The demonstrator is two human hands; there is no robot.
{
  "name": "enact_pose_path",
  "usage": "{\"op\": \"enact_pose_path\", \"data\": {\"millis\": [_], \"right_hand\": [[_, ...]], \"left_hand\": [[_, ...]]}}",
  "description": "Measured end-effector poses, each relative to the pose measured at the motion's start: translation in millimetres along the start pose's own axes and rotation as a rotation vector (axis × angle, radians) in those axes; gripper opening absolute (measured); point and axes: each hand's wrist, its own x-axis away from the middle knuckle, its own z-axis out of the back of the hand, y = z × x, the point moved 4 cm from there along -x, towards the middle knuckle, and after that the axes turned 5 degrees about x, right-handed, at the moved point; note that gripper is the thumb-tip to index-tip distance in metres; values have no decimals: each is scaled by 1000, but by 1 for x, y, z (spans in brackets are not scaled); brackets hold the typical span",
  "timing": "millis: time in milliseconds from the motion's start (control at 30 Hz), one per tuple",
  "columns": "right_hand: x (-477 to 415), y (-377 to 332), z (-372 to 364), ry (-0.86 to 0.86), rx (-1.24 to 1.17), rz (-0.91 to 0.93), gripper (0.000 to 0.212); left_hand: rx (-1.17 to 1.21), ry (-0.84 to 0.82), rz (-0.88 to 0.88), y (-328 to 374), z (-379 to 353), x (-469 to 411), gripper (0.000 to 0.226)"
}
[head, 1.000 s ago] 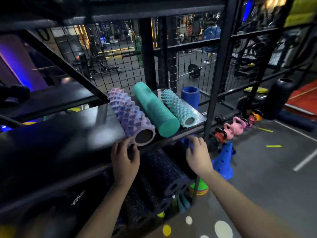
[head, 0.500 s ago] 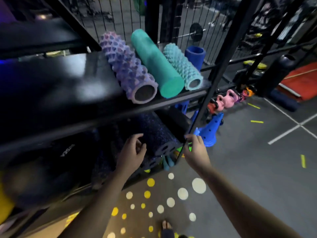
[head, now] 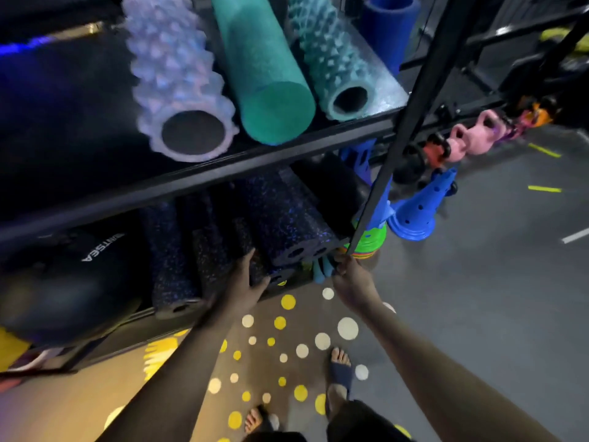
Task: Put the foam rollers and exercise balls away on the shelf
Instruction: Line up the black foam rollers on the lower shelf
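On the upper black shelf [head: 223,167] lie a knobbly lilac roller [head: 172,78], a smooth teal roller [head: 264,74], a knobbly pale-teal roller [head: 331,65] and a short blue roller [head: 389,23]. The lower shelf holds several black speckled rollers [head: 280,218] stacked together. My left hand [head: 245,282] is spread against the end of one small black roller [head: 277,277], thumb under it. My right hand [head: 350,279] reaches to the stack's right end by the black upright post [head: 398,129]; its fingertips are hidden. A big dark exercise ball [head: 63,282] sits at the lower left.
Blue cones [head: 414,212] and a stack of flat coloured markers [head: 369,244] stand on the grey floor right of the post. Pink and orange kettlebells [head: 478,135] line the floor behind. A dotted mat [head: 287,346] lies under my sandalled feet.
My view has tilted down. Both hands dropped from the upper shelf's front edge to the black rollers on the lower shelf, the left now pressing on a small roller's end.
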Motion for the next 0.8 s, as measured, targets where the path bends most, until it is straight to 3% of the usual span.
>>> {"op": "enact_pose_path", "data": {"millis": [233, 400, 800], "right_hand": [[-22, 56, -2, -42, -54, -57, 32], [-41, 72, -19, -104, -109, -87, 30], [-76, 89, -71, -241, -154, -218, 32]], "left_hand": [[-162, 141, 89, -3, -60, -28, 107], [-291, 207, -4, 14, -77, -46, 107], [-354, 258, 56, 4, -85, -121, 113]]}}
